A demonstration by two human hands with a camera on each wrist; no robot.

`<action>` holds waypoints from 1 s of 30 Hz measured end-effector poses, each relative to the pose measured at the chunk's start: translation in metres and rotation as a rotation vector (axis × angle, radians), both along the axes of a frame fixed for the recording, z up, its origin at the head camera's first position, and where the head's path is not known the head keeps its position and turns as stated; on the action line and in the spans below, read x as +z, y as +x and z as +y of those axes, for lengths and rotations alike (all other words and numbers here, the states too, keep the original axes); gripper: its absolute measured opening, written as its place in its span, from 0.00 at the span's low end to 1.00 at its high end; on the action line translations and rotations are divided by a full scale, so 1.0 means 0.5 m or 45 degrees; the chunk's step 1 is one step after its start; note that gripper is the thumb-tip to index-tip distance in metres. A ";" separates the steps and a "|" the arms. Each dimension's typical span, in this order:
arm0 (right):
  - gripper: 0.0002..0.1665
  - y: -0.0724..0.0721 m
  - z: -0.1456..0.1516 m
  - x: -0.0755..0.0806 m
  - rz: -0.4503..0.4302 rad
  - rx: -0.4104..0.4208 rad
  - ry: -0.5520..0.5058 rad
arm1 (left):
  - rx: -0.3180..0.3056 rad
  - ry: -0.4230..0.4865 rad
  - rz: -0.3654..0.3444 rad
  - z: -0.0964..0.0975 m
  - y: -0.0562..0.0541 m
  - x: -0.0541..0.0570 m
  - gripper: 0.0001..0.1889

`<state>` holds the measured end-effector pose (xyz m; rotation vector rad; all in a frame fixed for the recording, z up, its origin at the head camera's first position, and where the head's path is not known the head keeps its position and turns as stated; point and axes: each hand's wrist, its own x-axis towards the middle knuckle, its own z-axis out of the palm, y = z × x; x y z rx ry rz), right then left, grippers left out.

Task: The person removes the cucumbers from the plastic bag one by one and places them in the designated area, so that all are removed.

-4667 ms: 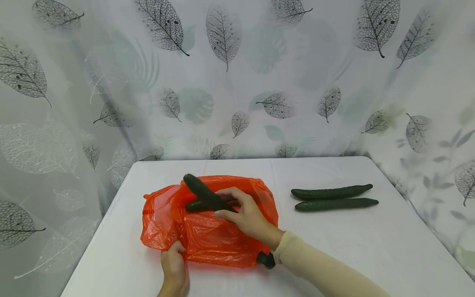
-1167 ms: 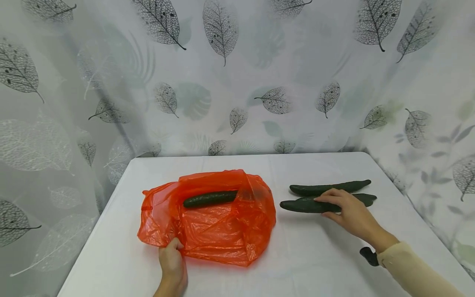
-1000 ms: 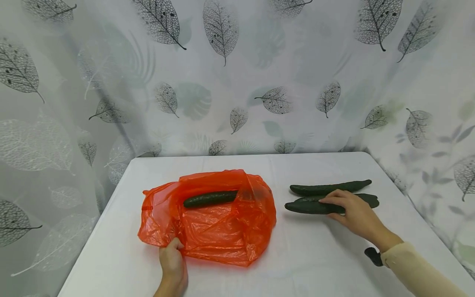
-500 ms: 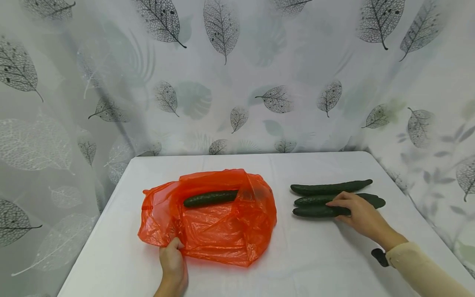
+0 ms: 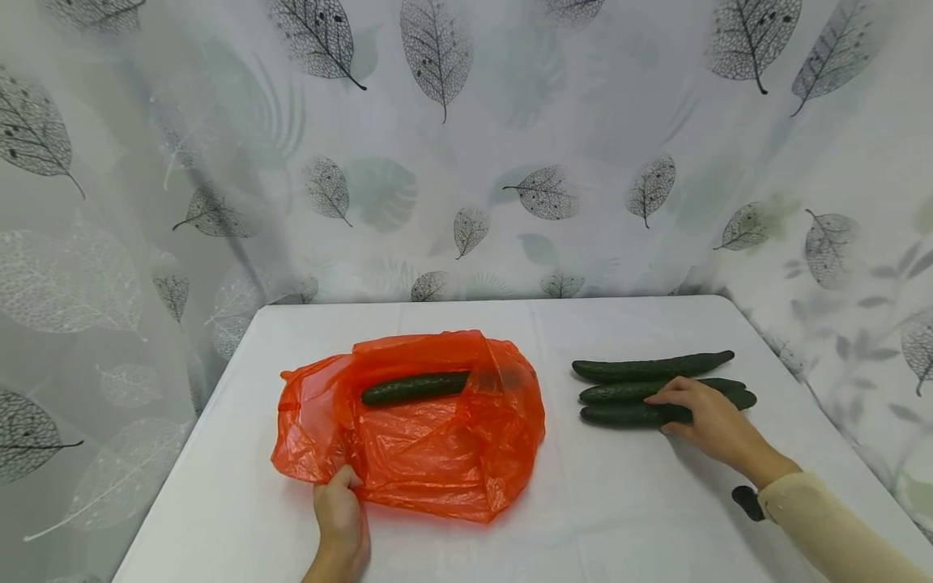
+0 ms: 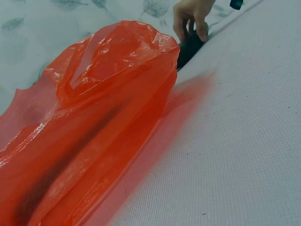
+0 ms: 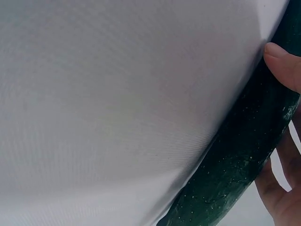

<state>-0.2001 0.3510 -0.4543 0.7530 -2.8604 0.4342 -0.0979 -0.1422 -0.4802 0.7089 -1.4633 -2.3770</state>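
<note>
My right hand (image 5: 707,421) grips the nearest cucumber (image 5: 627,416) of a row of three, fingers over its far side and thumb on the near side. In the right wrist view, the thumb (image 7: 282,66) presses along that cucumber's dark skin, which lies right at the white cloth. Behind it lie a middle cucumber (image 5: 612,393) and a far cucumber (image 5: 641,370), roughly parallel. My left hand (image 5: 338,518) pinches the near edge of a red plastic bag (image 5: 423,461). Inside the bag's mouth lies another cucumber (image 5: 415,389), its right end hidden under the plastic.
A white-covered table (image 5: 568,518) carries everything. Behind and at both sides hangs a leaf-patterned curtain (image 5: 481,146). A dark band or device (image 5: 747,502) sits under my right wrist.
My right hand earlier held a cucumber over the bag. It then brought one to the right and has set it down in front of the other two. The left hand has kept its hold.
</note>
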 end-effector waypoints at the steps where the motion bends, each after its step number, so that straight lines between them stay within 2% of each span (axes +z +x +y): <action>1: 0.28 -0.001 -0.001 0.001 -0.013 -0.007 0.005 | 0.001 0.001 0.003 0.000 0.000 0.000 0.28; 8: 0.29 0.002 -0.009 0.008 -0.061 -0.035 0.038 | 0.015 0.007 0.029 0.001 -0.001 -0.001 0.28; 15: 0.30 0.009 -0.012 0.017 -0.106 -0.047 0.050 | 0.009 -0.001 0.011 0.001 0.000 -0.001 0.29; 21: 0.37 0.012 -0.010 0.041 -0.183 -0.075 0.017 | 0.007 -0.006 0.013 0.001 0.000 -0.001 0.30; 30: 0.43 0.017 -0.038 0.072 -0.164 -0.062 -0.012 | 0.006 0.004 0.011 0.000 0.000 0.000 0.29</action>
